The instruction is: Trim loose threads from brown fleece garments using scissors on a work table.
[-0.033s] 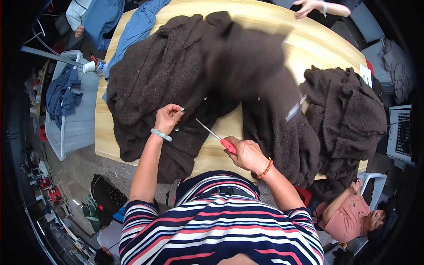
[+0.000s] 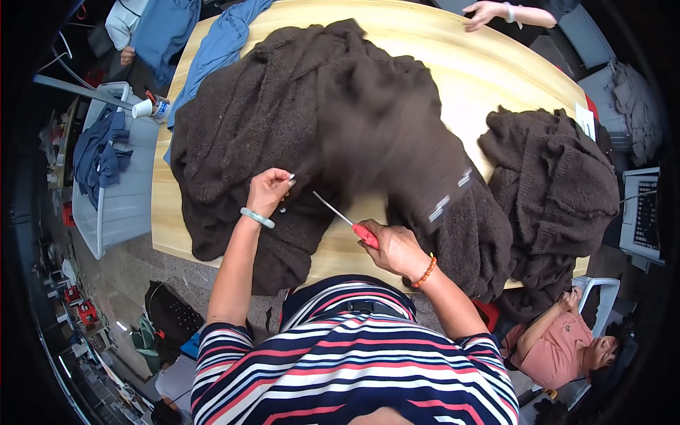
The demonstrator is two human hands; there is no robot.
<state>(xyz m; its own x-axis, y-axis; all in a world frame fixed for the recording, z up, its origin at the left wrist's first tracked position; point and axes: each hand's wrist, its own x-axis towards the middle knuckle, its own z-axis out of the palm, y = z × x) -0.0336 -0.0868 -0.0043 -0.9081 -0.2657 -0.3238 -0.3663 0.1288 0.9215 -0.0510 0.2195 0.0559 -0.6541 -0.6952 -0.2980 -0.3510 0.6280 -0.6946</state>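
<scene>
My left hand (image 2: 268, 193) is closed in a pinch over the dark brown knit garment (image 2: 248, 127), with a small shiny button (image 2: 291, 176) at its fingertips. Whether that button is fixed to the knit I cannot tell. Another small shiny piece (image 2: 282, 210) shows just below those fingers. In my right hand (image 2: 395, 249) is a red-handled screwdriver (image 2: 366, 234), its thin metal shaft angled up and left toward the left hand. Beyond the tip a dark brown knit part (image 2: 382, 134) is smeared by motion, with bright streaks near its lower right edge.
Another brown knit heap (image 2: 549, 177) lies on the right of the wooden table (image 2: 510, 78), blue cloth (image 2: 219, 53) at its far left. A grey bin (image 2: 106, 205) stands left. Across the table another person's hand (image 2: 484, 14) reaches in; a seated person (image 2: 556, 340) is at lower right.
The blurred brown knit part has dropped down and left, baring more table at the far side. The other person's hand has shifted slightly left. My hands have hardly moved.
</scene>
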